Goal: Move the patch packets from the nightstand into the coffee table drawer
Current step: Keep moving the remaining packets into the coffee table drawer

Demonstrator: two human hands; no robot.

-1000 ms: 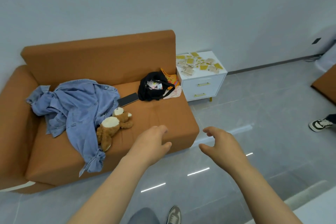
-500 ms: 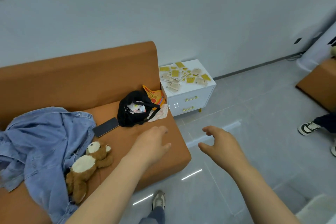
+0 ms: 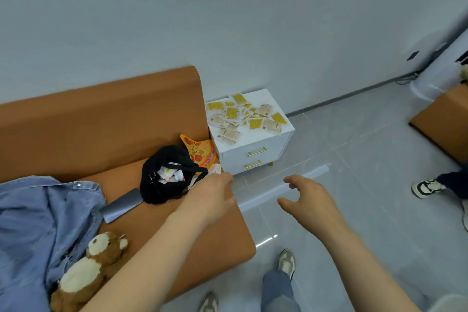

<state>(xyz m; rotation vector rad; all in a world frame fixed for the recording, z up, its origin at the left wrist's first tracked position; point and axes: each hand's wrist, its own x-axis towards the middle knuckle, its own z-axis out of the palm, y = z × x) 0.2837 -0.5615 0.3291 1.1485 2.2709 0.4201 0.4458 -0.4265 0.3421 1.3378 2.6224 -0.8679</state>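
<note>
Packets (image 3: 247, 116) on nightstand (image 3: 255, 140) | left grip (image 3: 212, 197) empty, loose | right grip (image 3: 309, 200) empty, spread

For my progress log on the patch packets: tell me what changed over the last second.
The person has stepped toward the nightstand, which now sits nearer in view. The left hand and right hand stay stretched forward, loosely open and empty. Nothing was grasped: the patch packets still lie scattered on the nightstand, and the black bag on the sofa is unmoved.

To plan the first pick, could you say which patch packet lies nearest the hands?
The beige packet at the nightstand's front corner beside the sofa; all others lie farther back.
</note>
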